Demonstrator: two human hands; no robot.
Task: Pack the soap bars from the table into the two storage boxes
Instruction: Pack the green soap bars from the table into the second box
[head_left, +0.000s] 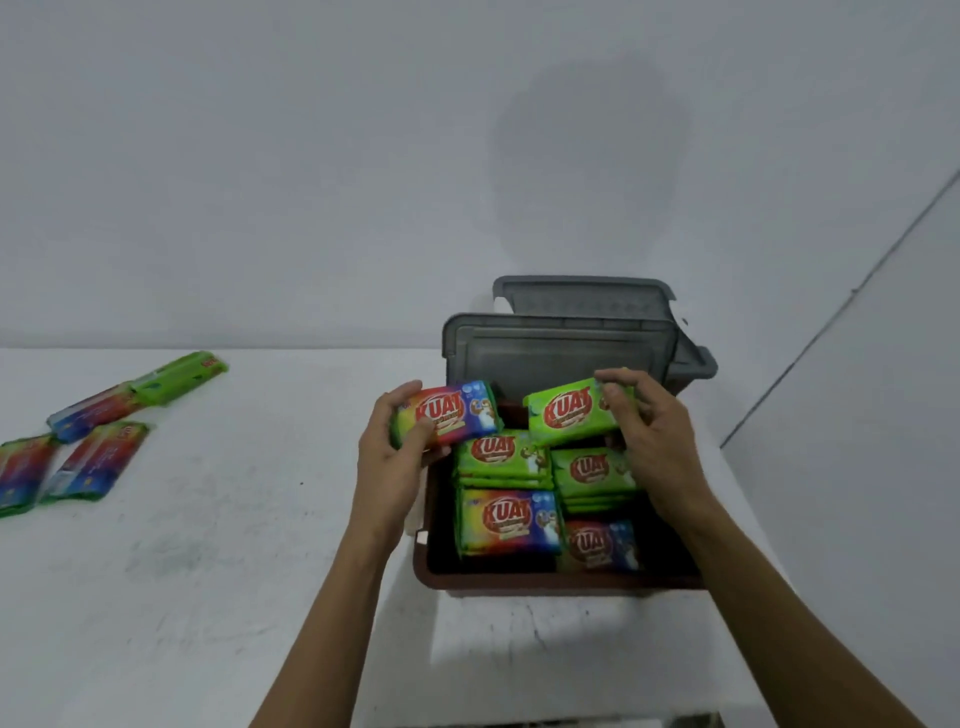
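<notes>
Left hand: The left hand (395, 452) has its fingers and thumb curled round a rainbow soap bar (449, 415). It holds the bar flat with the name facing up, likely so it can lie like the others.
Right hand: The right hand (649, 441) pinches a green soap bar (569, 410) by its end, tipped a little. One bar in each hand means two can go in at once.
Brown box: The brown box (519, 584) sits under and between both hands. The packed bars (501, 457) lie in neat piles, which probably saves room.
Grey box: The grey box (561, 353) stands just past the fingertips, touching the brown one.
Bars left out: Four loose bars (98, 460) lie on the table (234, 545), far out to the side of the left hand. They are not packed yet.
Hard to see: I cannot tell what is inside the grey box, or if the grey piece behind it is a lid. The right hand hides part of the piles. One loose bar is cut off at the edge, and the loose bars are blurry.
</notes>
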